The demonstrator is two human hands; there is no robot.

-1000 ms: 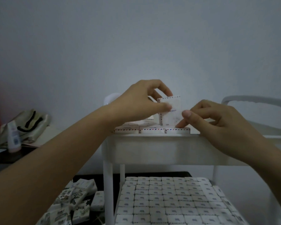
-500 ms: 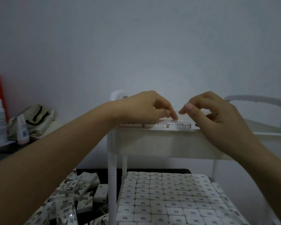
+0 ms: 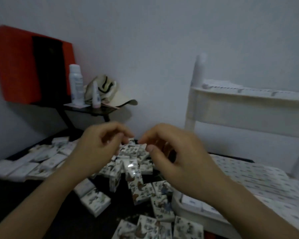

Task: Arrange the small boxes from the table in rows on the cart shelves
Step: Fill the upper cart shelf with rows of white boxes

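A pile of small white boxes with dark printed pictures lies on the dark table. My left hand and my right hand hover just above the top of the pile, fingers loosely curled, fingertips close together near the topmost box. Motion blur hides whether they touch it; neither hand plainly holds a box. The white cart stands at the right: its top shelf carries a row of boxes, and its lower shelf is packed with rows of boxes.
More boxes lie in a flat spread at the left. Behind stand a red and black box, a white bottle, a small tube and a cap on a small dark stand. A wall is behind.
Both hands have left the cart's top shelf, where they set a box down flat, and have dropped left to the pile on the table. The view has swung left and down.
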